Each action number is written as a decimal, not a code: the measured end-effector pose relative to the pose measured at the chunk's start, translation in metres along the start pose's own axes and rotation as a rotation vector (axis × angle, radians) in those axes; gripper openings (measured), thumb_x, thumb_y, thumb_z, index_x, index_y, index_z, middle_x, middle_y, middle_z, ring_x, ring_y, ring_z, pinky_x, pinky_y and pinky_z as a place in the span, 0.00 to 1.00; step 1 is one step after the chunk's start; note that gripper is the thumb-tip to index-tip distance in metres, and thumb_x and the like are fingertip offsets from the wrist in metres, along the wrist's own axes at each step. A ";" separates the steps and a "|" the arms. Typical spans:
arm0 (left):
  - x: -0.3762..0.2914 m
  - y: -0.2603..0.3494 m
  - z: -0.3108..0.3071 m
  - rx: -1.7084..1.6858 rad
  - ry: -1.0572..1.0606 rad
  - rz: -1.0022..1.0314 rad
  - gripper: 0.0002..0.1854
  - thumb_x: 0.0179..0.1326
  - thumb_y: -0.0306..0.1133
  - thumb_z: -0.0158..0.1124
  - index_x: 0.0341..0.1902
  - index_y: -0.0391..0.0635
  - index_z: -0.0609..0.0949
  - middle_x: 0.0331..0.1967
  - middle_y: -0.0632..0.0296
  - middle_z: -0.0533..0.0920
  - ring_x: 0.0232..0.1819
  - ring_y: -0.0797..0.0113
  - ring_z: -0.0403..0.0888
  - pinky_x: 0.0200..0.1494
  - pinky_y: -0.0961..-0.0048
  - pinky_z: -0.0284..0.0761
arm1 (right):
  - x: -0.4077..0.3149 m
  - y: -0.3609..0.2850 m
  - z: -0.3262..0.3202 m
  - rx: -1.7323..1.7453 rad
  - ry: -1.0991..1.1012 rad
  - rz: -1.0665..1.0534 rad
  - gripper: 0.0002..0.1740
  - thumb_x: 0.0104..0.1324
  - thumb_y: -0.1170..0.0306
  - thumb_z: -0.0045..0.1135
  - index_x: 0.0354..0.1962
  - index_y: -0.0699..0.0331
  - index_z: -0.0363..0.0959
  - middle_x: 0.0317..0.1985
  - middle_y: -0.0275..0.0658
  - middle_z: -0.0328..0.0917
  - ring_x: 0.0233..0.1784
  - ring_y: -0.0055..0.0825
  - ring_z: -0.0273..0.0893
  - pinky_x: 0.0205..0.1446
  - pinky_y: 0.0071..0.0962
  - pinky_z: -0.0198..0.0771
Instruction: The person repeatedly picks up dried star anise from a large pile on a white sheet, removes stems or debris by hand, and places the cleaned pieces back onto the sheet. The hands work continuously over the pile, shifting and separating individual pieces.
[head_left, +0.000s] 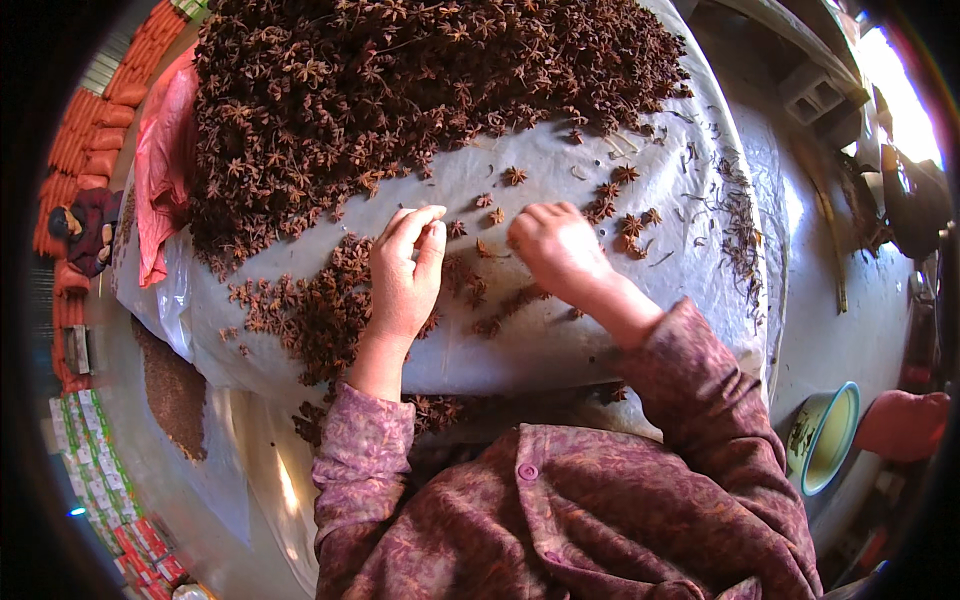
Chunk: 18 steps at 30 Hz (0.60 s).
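A large heap of dried star anise (420, 82) covers the far part of a pale plastic sheet (525, 360). My left hand (407, 262) hovers over the near sheet with fingers bent and thumb close to the forefinger; whether anything is pinched there is unclear. Beneath and left of it lies a smaller pile of star anise (322, 322). My right hand (555, 244), blurred, is palm down with curled fingers, and its fingertips are hidden. Loose star anise pods (631, 223) lie just right of it, while a single pod (514, 175) sits beyond, between the hands and the heap.
Thin stems (731, 217) litter the sheet's right side. A red plastic sack (161, 165) borders the heap at left. Stacked orange sacks (97, 142) and a person (86, 229) are farther left. On the right floor stands an enamel basin (823, 439).
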<state>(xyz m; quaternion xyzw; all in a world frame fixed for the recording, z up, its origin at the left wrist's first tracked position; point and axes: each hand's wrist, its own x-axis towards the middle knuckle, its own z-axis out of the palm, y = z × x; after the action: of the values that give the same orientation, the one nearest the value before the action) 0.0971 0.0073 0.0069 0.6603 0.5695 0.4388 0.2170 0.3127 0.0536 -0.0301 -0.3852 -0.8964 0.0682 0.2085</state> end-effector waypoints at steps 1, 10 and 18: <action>-0.002 -0.001 0.001 0.003 0.012 0.006 0.08 0.69 0.25 0.60 0.48 0.35 0.82 0.37 0.58 0.82 0.35 0.69 0.80 0.40 0.73 0.77 | -0.005 0.003 -0.005 0.071 0.036 0.061 0.06 0.60 0.70 0.61 0.35 0.60 0.77 0.36 0.36 0.77 0.44 0.34 0.78 0.48 0.36 0.69; -0.025 0.000 -0.005 0.071 0.058 0.050 0.09 0.70 0.25 0.57 0.48 0.34 0.81 0.41 0.54 0.83 0.42 0.60 0.83 0.47 0.69 0.78 | 0.006 -0.026 0.004 0.086 -0.187 -0.003 0.11 0.56 0.64 0.66 0.37 0.58 0.80 0.38 0.36 0.80 0.47 0.36 0.78 0.52 0.38 0.68; -0.040 -0.013 0.003 0.105 0.078 0.045 0.10 0.71 0.25 0.56 0.50 0.36 0.82 0.42 0.55 0.83 0.43 0.63 0.82 0.48 0.70 0.78 | -0.002 -0.039 0.009 -0.019 -0.126 -0.077 0.07 0.56 0.68 0.62 0.34 0.56 0.78 0.34 0.33 0.80 0.42 0.33 0.81 0.50 0.34 0.69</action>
<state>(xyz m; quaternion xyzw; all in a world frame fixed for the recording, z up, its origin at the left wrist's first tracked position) 0.0935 -0.0262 -0.0179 0.6657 0.5846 0.4388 0.1498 0.2838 0.0252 -0.0279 -0.3473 -0.9225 0.0759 0.1506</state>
